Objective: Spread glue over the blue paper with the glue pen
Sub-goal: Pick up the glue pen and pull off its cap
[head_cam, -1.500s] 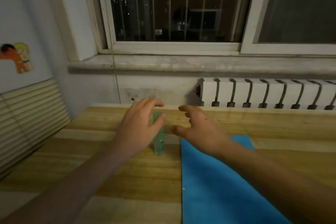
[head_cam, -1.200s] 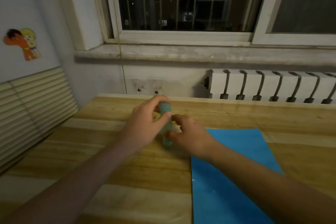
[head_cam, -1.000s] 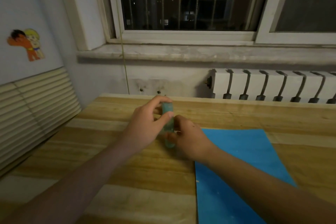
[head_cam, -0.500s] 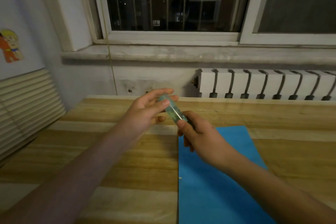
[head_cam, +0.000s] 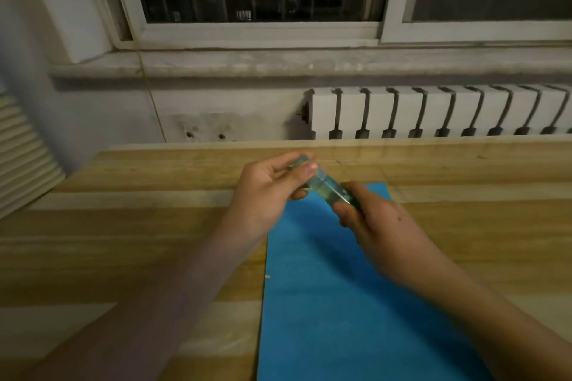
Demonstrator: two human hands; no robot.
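A translucent green glue pen [head_cam: 325, 185] is held tilted in the air above the far end of the blue paper [head_cam: 334, 303]. My left hand [head_cam: 266, 195] pinches its upper end between thumb and fingers. My right hand [head_cam: 374, 219] grips its lower end, which is hidden inside the fingers. The blue paper lies flat on the wooden table [head_cam: 139, 241], running from below my hands to the near edge of the view. My right forearm covers part of its right side.
A white radiator [head_cam: 433, 111] and a grey window sill [head_cam: 278, 63] stand behind the table's far edge. A slatted white panel [head_cam: 21, 151] is at the left. Bare wood lies to the left and right of the paper.
The glue pen stood upright on the table beside the paper. Both hands closed on it, lifted it and tilted it over the paper's far end.
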